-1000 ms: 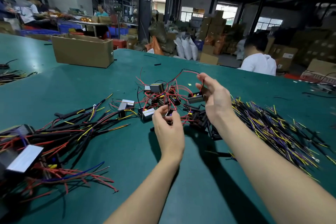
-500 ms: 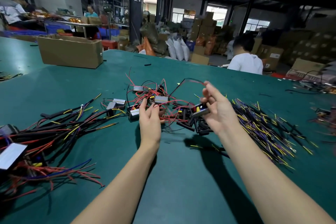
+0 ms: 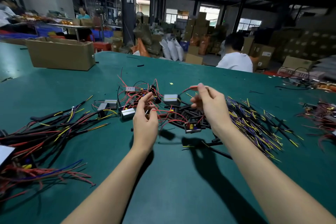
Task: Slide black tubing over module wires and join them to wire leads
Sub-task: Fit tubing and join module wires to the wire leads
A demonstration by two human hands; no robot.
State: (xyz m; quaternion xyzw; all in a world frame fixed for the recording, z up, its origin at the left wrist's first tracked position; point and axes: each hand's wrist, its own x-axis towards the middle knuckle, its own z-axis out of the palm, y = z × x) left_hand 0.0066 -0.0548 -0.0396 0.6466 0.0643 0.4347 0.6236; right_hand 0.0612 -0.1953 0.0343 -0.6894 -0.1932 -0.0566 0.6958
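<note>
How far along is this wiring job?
Done: a heap of sleeved, joined bundles lies on the left. In hand: the right hand pinches a red wire with a module dangling from it; the left hand looks empty. Left: many loose modules, tubing pieces and wire leads.

Two hands (image 3: 145,123) (image 3: 211,107), one cardboard box (image 3: 61,54), three wire heaps (image 3: 45,132) (image 3: 254,123) (image 3: 321,114)

the right hand (image 3: 211,107) pinches a red wire (image 3: 189,88) from which a small grey module (image 3: 171,99) hangs above the green table (image 3: 181,178). the left hand (image 3: 145,120) hovers with loosely curled fingers over tangled red wires (image 3: 163,114). short black tubes (image 3: 190,114) lie beneath; yellow-tipped leads (image 3: 254,123) lie to the right.
</note>
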